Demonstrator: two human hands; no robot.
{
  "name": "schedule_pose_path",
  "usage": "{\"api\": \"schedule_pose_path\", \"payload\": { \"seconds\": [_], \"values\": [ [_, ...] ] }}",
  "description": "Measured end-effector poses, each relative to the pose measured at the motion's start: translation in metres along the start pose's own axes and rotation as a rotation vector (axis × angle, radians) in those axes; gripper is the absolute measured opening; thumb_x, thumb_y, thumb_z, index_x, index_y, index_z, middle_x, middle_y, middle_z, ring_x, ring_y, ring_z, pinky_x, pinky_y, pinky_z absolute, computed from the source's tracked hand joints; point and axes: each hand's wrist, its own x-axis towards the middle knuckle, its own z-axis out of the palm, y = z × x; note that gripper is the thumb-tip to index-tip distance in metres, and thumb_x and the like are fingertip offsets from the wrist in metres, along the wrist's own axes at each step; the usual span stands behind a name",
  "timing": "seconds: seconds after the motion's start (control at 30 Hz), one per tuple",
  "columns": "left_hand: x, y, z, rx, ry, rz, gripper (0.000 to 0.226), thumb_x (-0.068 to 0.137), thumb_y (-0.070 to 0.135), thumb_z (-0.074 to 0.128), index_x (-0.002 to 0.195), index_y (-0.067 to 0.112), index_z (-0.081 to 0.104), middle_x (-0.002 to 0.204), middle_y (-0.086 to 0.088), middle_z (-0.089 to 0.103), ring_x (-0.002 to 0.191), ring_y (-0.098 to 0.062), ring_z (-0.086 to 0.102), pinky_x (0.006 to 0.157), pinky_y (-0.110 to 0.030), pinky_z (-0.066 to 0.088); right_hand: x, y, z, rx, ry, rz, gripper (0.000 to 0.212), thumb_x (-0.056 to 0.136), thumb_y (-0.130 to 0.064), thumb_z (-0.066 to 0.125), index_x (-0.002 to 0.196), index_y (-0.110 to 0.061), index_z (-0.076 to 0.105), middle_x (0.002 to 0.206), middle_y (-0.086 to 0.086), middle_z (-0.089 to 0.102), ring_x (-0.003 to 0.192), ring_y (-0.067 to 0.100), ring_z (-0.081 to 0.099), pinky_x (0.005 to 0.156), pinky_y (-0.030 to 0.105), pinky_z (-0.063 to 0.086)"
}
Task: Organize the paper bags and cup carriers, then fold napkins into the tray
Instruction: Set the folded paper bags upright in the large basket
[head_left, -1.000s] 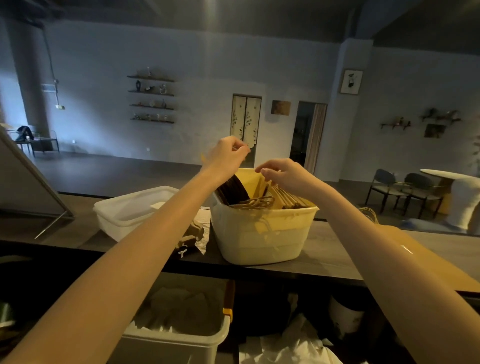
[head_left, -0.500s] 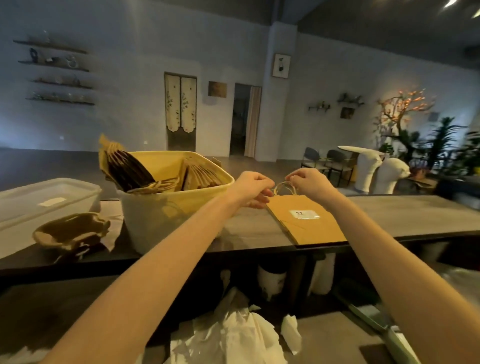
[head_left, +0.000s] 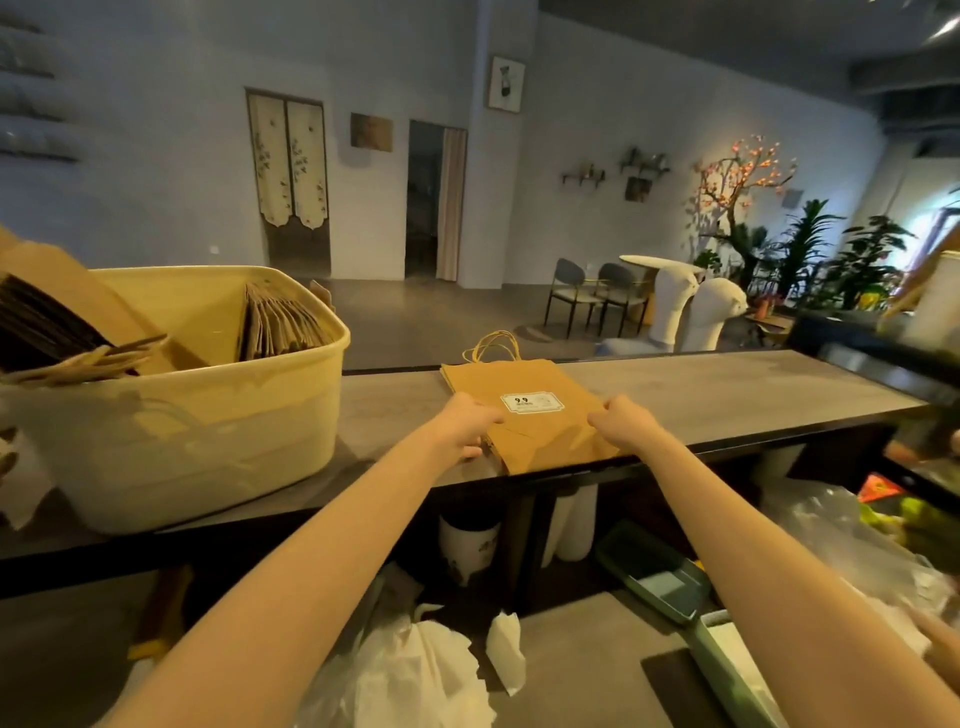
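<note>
Standing on the left of the grey counter (head_left: 727, 395), a cream plastic tub (head_left: 208, 426) with rounded corners holds 2 groups of flat brown paper bags: a dark stack (head_left: 41, 327) leaning at its left end with twisted paper handles splayed out, and a paler stack (head_left: 275, 322) upright against its right wall. Between them the tub's inside is bare.

Compared with half a second ago, both hands have come off the handle end and now sit at the near end of the single kraft paper bag (head_left: 524, 410), which lies flat on the counter just right of the tub, handles (head_left: 493, 345) pointing far. The left hand (head_left: 462, 426) pinches the bag's near left edge; the right hand (head_left: 623, 426) grips its near right edge, fingers curled onto the paper. A white rectangular label (head_left: 531, 402) printed "99" shows on top.

The bag is matte and creased near the hands; the counter looks smooth and stone-like. Crumpled white paper (head_left: 415, 665) lies on the lower shelf below.
</note>
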Motion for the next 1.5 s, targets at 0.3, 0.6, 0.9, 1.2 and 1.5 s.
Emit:
{"api": "schedule_pose_path", "payload": {
  "seconds": [0.3, 0.6, 0.9, 1.2, 1.5],
  "values": [
    [0.010, -0.002, 0.010, -0.318, 0.028, -0.089, 0.057, 0.091, 0.004, 0.055, 0.140, 0.007, 0.026, 0.139, -0.019, 0.041, 0.127, -0.031, 0.043, 0.103, -0.040, 0.039, 0.018, 0.023, 0.008, 0.022, -0.001, 0.156, 0.052, 0.090, -0.042, 0.047, 0.128, -0.006, 0.040, 0.119, 0.016, 0.052, 0.111, 0.032, 0.052, 0.100, 0.046, 0.042],
    [0.017, -0.003, 0.001, -0.234, 0.052, -0.140, 0.039, 0.088, 0.005, 0.059, 0.123, 0.007, 0.041, 0.102, -0.012, 0.052, 0.088, -0.019, 0.052, 0.063, -0.023, 0.045, 0.007, 0.022, 0.005, -0.074, 0.105, 0.212, 0.057, 0.093, -0.044, 0.047, 0.133, -0.005, 0.037, 0.134, 0.019, 0.043, 0.123, 0.034, 0.042, 0.102, 0.042, 0.035],
    [0.002, 0.026, -0.028, -0.168, 0.073, 0.016, 0.025, 0.093, -0.006, 0.041, 0.118, 0.000, 0.046, 0.096, -0.016, 0.056, 0.082, -0.027, 0.058, 0.082, -0.046, 0.050, -0.029, -0.011, -0.013, 0.172, -0.253, 0.135, 0.053, 0.099, -0.038, 0.041, 0.140, -0.005, 0.033, 0.136, 0.017, 0.047, 0.120, 0.030, 0.050, 0.101, 0.039, 0.043],
    [-0.069, 0.084, -0.072, 0.586, 0.180, 0.478, 0.012, 0.094, 0.013, 0.051, 0.084, 0.010, 0.054, 0.076, -0.001, 0.050, 0.077, -0.016, 0.052, 0.063, -0.020, 0.043, -0.080, -0.085, -0.045, -0.041, 0.230, -0.727, 0.064, 0.093, -0.033, 0.054, 0.147, -0.022, 0.021, 0.154, 0.003, 0.015, 0.139, 0.026, 0.023, 0.112, 0.040, 0.023],
    [-0.130, 0.100, -0.115, 0.813, 0.039, 0.515, 0.010, 0.094, 0.016, 0.052, 0.100, 0.018, 0.060, 0.090, 0.000, 0.060, 0.096, -0.023, 0.061, 0.087, -0.036, 0.052, -0.125, -0.106, -0.071, -0.264, 0.115, -0.871, 0.053, 0.086, -0.037, 0.065, 0.131, -0.027, 0.040, 0.123, -0.004, 0.053, 0.113, 0.017, 0.051, 0.096, 0.035, 0.045]
  ]
}}
